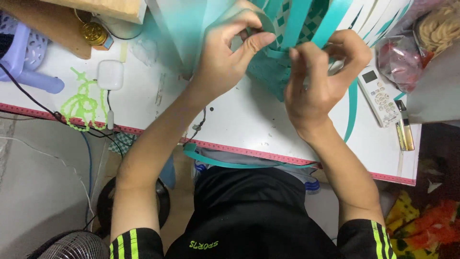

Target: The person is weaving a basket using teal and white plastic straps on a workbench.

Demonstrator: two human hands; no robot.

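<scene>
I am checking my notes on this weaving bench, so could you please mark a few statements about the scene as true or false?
1. Both hands work on the teal and white woven strip basket. True.
2. The white remote control lies left of the left hand. False: it lies right of the right hand.
3. A white square charger sits on the white table. True.
4. The right hand holds scissors. False: its fingers pinch teal strips.
5. A lime green bead string lies beside the charger. True.
</scene>
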